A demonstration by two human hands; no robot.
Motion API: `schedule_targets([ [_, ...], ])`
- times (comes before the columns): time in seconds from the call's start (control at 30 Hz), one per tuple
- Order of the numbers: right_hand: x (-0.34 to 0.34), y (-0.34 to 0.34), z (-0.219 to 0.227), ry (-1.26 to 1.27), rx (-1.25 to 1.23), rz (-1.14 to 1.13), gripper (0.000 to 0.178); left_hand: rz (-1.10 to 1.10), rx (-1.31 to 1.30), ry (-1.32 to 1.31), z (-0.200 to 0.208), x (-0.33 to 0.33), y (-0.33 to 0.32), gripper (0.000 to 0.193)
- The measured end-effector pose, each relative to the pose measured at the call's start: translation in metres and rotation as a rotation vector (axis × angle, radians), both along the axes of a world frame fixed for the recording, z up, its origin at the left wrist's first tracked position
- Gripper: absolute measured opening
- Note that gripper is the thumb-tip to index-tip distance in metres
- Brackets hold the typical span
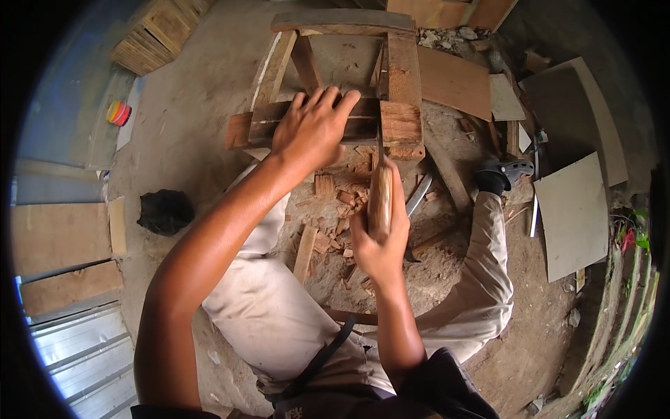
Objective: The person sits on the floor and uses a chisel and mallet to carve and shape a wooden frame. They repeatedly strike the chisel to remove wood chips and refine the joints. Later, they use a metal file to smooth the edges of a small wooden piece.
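Note:
My right hand (384, 241) is closed round the wooden handle (380, 199) of a hand tool that looks like a saw. Its thin blade (380, 136) shows edge-on and runs away from me, meeting the wood near the right end of a dark timber piece (363, 120). That piece lies across a low wooden frame (342, 21) standing before me. Over its middle, my left hand (314, 126) presses down with the fingers curled round the far edge. Right of the blade, a reddish block-like end (401, 122) sticks out past the frame's side bar (403, 70).
Wood chips and offcuts (324, 185) litter the ground below the frame. A long metal blade (419, 195) lies right of my right hand. Board sheets (576, 216) lie at the right; a black bag (166, 211) and a red and yellow container (118, 113) are at the left.

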State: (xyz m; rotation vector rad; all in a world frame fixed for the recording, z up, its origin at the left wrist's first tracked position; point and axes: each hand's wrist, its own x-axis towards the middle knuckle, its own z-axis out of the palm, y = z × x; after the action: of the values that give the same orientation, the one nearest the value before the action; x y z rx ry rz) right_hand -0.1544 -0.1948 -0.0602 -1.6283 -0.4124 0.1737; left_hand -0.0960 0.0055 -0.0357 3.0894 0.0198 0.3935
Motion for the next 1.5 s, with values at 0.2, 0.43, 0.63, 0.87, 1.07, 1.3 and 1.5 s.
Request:
schedule_targets([
  [0.2,-0.052,-0.048,0.008,-0.009,-0.125,0.121,0.089,0.061,0.022,0.097,-0.001,0.003,-0.002,0.085],
  [0.43,-0.027,-0.028,-0.018,0.096,-0.058,0.03,0.09,0.033,-0.025,0.073,0.003,0.001,-0.001,0.088],
  [0.63,-0.057,-0.038,0.015,-0.18,-0.01,0.04,0.09,0.077,0.06,0.099,0.0,0.002,-0.005,0.095],
  [0.87,-0.003,-0.004,-0.001,0.05,0.028,0.002,0.087,0.024,-0.032,0.097,0.004,-0.001,-0.002,0.089],
  [1.07,-0.061,-0.05,0.008,-0.015,-0.114,0.097,0.093,0.052,0.036,0.164,0.002,0.002,-0.004,0.092],
  [1.3,-0.011,-0.01,-0.019,-0.046,0.004,-0.03,0.085,-0.031,-0.035,0.165,0.009,-0.002,0.0,0.088],
  [1.5,-0.052,-0.032,0.015,-0.092,-0.077,0.026,0.086,0.012,-0.008,0.258,0.01,0.004,0.0,0.097],
])
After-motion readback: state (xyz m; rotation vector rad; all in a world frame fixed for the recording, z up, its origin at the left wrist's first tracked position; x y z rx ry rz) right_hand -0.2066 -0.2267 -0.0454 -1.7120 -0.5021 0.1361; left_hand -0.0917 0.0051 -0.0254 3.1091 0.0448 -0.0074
